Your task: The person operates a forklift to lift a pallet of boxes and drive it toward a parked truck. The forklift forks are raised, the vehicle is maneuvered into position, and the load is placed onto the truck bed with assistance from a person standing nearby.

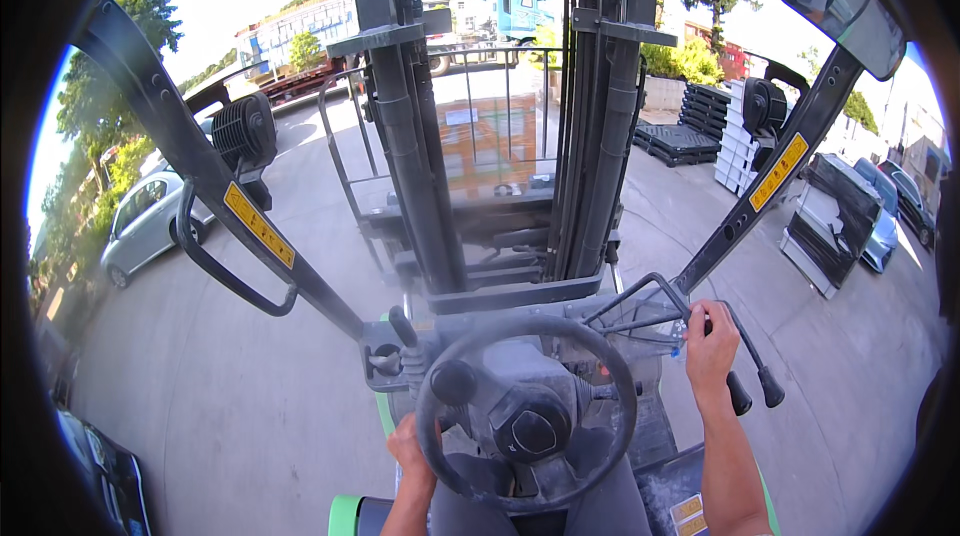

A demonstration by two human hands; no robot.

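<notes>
We see our left hand [412, 444] at the lower left edge of a round black steering wheel [530, 428], bent against the rim; its fingertips are hidden behind the rim, so we cannot tell how tightly it closes. Our right hand [712, 348] is curled in a nearly closed grip around a black-knobbed control lever [707, 327] at the right edge of the dusty grey dashboard [450, 319]. Just beyond that hand, two more levers end in black elongated grips [771, 387], lower than the held knob and apart from it.

A round black knob [455, 383] stands on the upper left part of the wheel. Near the dashboard's left edge rises a short black lever with a ribbed boot [411, 361]. Our legs in grey trousers [610, 501] are under the wheel's lower edge.

Ahead, a tall dark metal mast [405, 141] stands past the dashboard's front edge, and between its uprights we see a brown boxy stack [490, 141]. On the concrete yard [230, 366], a silver car [150, 219] is at left and black plastic pallets [680, 143] at right.
</notes>
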